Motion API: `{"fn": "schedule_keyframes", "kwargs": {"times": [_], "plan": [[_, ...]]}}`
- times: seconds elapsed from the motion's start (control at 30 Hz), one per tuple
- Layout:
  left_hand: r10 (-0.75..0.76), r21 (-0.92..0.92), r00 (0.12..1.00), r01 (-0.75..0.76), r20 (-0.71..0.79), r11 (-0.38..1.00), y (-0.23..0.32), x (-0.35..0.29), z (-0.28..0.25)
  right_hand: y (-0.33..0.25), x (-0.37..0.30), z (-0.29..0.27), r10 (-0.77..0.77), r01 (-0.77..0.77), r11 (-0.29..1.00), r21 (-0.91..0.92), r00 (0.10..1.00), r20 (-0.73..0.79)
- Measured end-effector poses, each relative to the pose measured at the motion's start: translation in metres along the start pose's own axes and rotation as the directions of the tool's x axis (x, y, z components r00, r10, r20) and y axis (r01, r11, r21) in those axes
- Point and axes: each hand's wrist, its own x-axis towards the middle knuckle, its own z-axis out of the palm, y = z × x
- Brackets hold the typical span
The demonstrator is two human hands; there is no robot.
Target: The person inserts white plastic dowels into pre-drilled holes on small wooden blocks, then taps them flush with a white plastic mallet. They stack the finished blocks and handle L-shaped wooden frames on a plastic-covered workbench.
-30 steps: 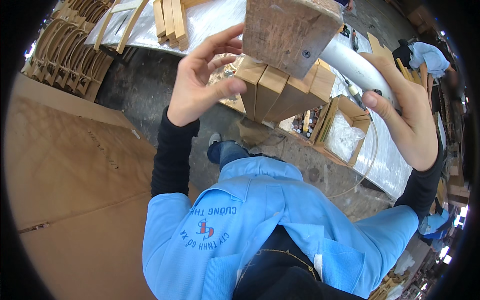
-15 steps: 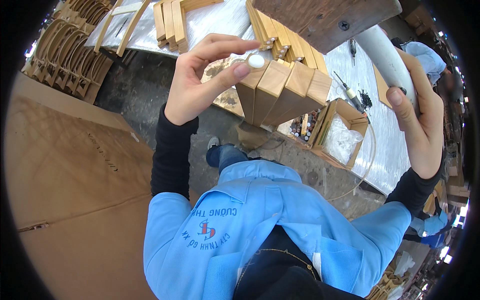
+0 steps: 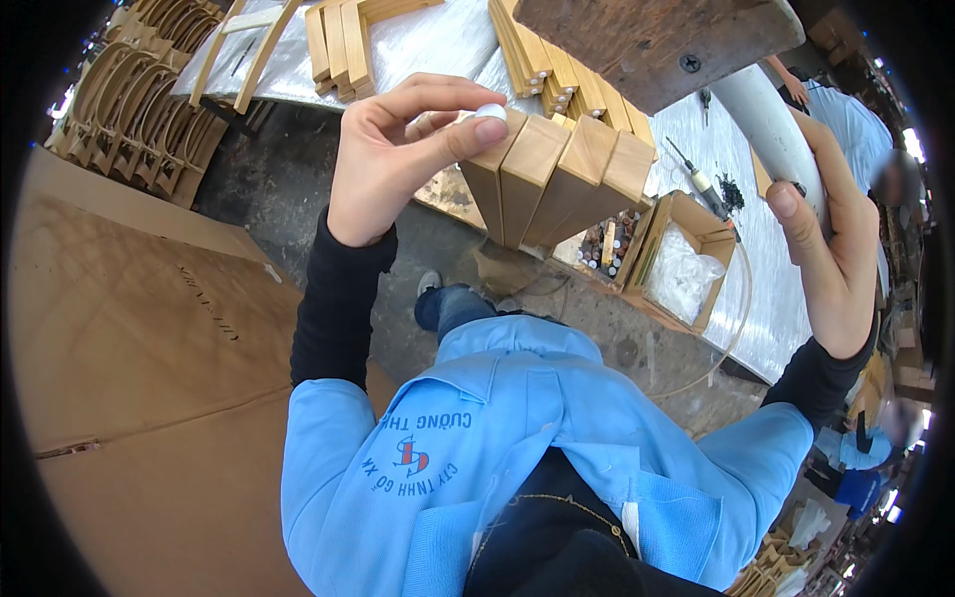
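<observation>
My left hand (image 3: 378,164) pinches a small white round cap (image 3: 490,112) between thumb and forefinger. The cap is at the top end of the leftmost of several upright wooden legs (image 3: 532,154), which stand side by side; whether it is seated cannot be told. My right hand (image 3: 836,244) is wrapped round the pale, thick handle (image 3: 766,119) of a mallet. Its worn brown block head (image 3: 652,45), with a screw in its face, is raised above and to the right of the cap. The cap's underside is hidden by my thumb.
A wrapped worktable (image 3: 771,298) carries stacked wooden frames (image 3: 343,45), a corded driver tool (image 3: 701,184) and black screws (image 3: 731,194). Beside the legs are a box of small caps (image 3: 609,244) and a box with a plastic bag (image 3: 686,274). Brown cardboard (image 3: 149,328) stands left. Other people work at right.
My left hand has shifted slightly left and tilted the white cap onto the leftmost leg's end. The mallet has moved a little to the right and stays raised.
</observation>
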Motion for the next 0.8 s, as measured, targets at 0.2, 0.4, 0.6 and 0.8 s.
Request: {"fn": "schedule_keyframes", "kwargs": {"times": [0.2, 0.4, 0.6, 0.8], "plan": [[-0.052, -0.145, 0.994, 0.065, 0.091, 0.987, -0.001, 0.001, -0.014, -0.002, -0.001, 0.001, 0.017, -0.017, 1.0, 0.025, 1.0, 0.006], [-0.047, -0.049, 0.991, 0.054, 0.125, 0.997, 0.001, 0.005, -0.011, 0.006, -0.001, 0.007, -0.069, 0.069, 0.998, -0.014, 0.996, -0.057], [-0.069, 0.022, 0.984, 0.066, 0.163, 0.998, 0.003, 0.009, -0.014, 0.003, -0.003, 0.01, -0.049, 0.049, 0.999, -0.009, 0.997, -0.059], [-0.093, 0.076, 0.976, 0.08, 0.197, 0.994, 0.003, 0.009, -0.015, 0.004, -0.003, 0.01, -0.066, 0.065, 0.998, -0.014, 0.996, -0.063]]}}
